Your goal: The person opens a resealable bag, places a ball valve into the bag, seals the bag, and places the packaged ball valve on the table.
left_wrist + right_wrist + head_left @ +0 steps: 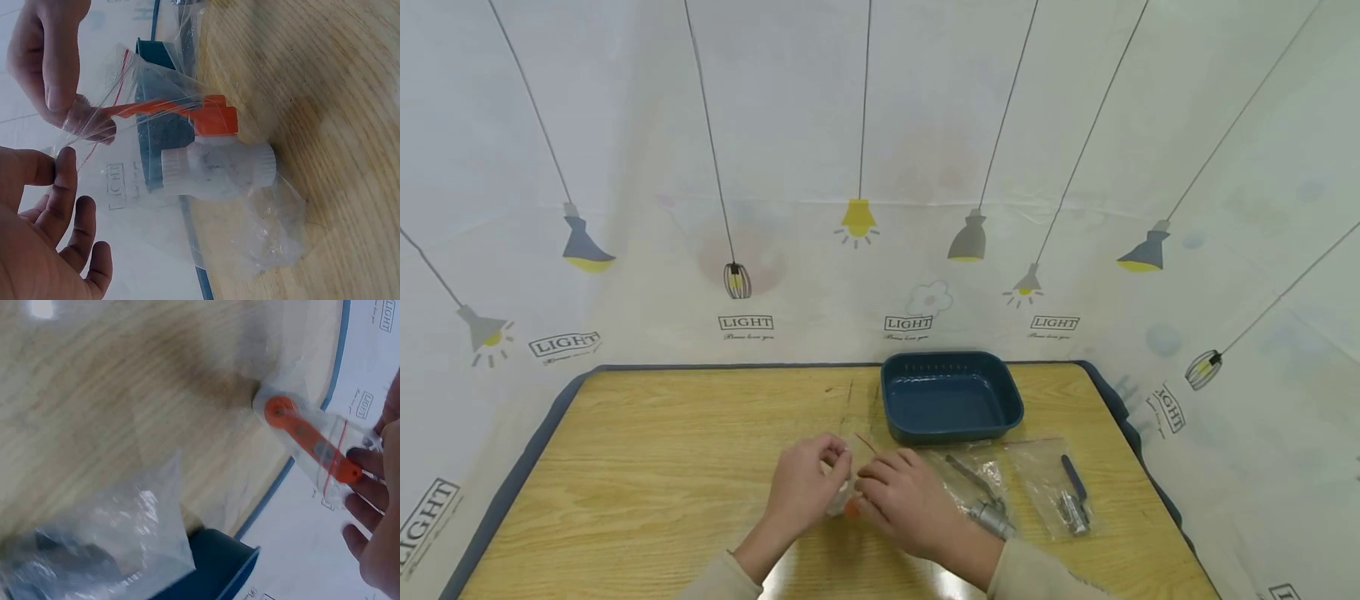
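A clear zip bag [275,237] with a red seal line hangs between both hands. Inside it is a white plastic ball valve [215,169] with an orange lever handle [306,435]. My left hand [805,483] pinches the bag's top edge between thumb and forefinger, its other fingers loosely bent. On the opposite side of the opening, my right hand [910,500] pinches the bag near the end of the orange handle. In the left wrist view, the valve lies sideways in the bag, close over the wooden table [331,156]. In the head view, my hands mostly hide bag and valve.
A dark blue tub [955,433] stands at the back, right of centre. Before it lies a clear bag with a grey metal valve [992,518]. Farther right, another bag holds a metal valve with a blue lever [1073,477]. A printed curtain [820,283] hangs behind the table.
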Demonstrator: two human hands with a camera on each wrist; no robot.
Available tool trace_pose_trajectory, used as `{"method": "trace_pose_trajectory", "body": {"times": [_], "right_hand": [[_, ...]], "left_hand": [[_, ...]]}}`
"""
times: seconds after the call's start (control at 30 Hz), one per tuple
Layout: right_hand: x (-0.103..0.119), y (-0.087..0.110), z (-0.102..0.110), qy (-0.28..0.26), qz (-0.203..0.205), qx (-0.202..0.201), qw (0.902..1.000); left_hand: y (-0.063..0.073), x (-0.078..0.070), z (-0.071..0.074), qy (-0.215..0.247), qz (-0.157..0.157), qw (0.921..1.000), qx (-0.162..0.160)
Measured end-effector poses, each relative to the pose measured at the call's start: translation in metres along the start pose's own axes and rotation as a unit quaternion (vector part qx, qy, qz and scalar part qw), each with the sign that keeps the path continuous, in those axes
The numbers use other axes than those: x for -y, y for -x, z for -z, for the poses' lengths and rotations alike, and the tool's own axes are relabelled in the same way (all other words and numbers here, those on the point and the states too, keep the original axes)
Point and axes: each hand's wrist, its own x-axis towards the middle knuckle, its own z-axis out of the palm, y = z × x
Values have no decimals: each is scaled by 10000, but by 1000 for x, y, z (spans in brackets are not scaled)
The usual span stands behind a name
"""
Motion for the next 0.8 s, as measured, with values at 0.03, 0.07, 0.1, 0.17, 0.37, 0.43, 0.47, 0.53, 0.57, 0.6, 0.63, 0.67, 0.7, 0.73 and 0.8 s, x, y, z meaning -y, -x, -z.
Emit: {"method": "trace_pose_trajectory", "body": {"times": [0.03,0.07,0.1,0.17,0.37,0.43,0.47,0.53,0.57,0.6,0.63,0.67,0.7,0.73,0.8], "right_hand": [[1,1,0,101,23,-27,9999],[2,2,0,160,24,-47,9999],[3,3,-1,174,6,-51,9998],[5,4,-2,232,-18,-67,9997],[8,6,-5,157,-50,-240,9996],[8,6,-6,219,6,-307,9993],[9,6,-6,239,30,-328,9992],[9,5,-6,298,96,-379,9988],[9,5,-6,330,127,-406,9986],[9,5,-7,360,162,-450,9982],[9,5,-7,380,176,-469,9980],[10,5,-7,367,180,-479,9980],[10,4,-8,355,185,-504,9979],[10,4,-8,346,197,-536,9978],[10,4,-9,358,211,-588,9974]], "left_hand": [[0,0,1,3,38,10000,11],[-1,0,1,4,69,10000,20],[-1,-1,2,4,95,10000,26],[-2,-1,3,-7,130,9999,37],[-3,-2,7,-103,174,9997,108],[-4,-2,8,-149,112,9998,117],[-4,-1,9,-210,37,9997,96],[-6,0,10,-360,-185,9992,49],[-8,2,10,-446,-383,9983,1],[-10,4,10,-531,-629,9966,-32],[-12,6,11,-648,-919,9936,-68],[-14,9,11,-768,-1216,9896,-72],[-17,12,11,-865,-1481,9852,-33],[-19,14,12,-971,-1719,9803,26],[-24,18,13,-1168,-2056,9715,189]]}}
